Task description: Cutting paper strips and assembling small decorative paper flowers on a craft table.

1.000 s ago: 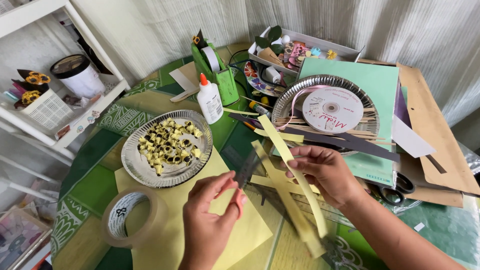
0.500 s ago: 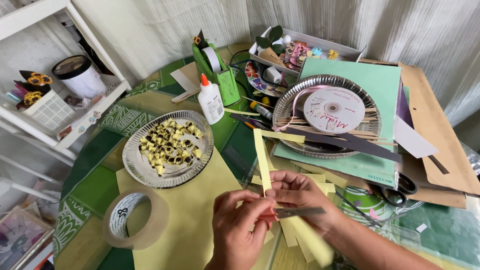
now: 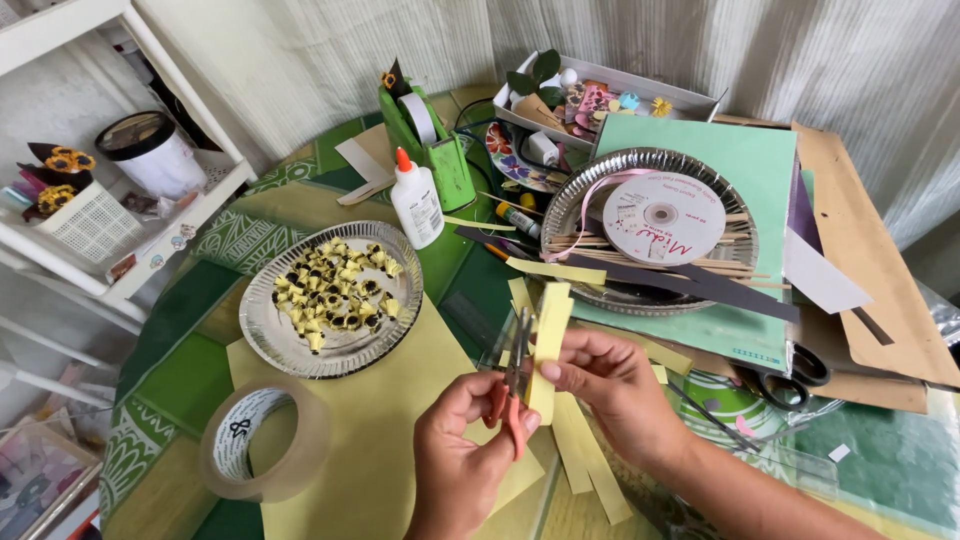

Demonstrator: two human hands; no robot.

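Now, the grip: left hand (image 3: 455,450) holds one pair of orange-handled scissors (image 3: 515,385); right hand (image 3: 610,385) pinches one yellow paper strip (image 3: 548,340) beside the blades.
Strips underneath: several, count unclear.
Foil plates: two, left (image 3: 262,330) and beyond (image 3: 570,205).
Tape roll: one (image 3: 262,445), left.
Glue bottle: one (image 3: 415,200), beyond.

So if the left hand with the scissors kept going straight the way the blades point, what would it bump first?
The left hand aims its small scissors up the table. The blades are already at the yellow paper strip; beyond it, probably the silver foil plate with the ribbon spool, though depth is unclear.
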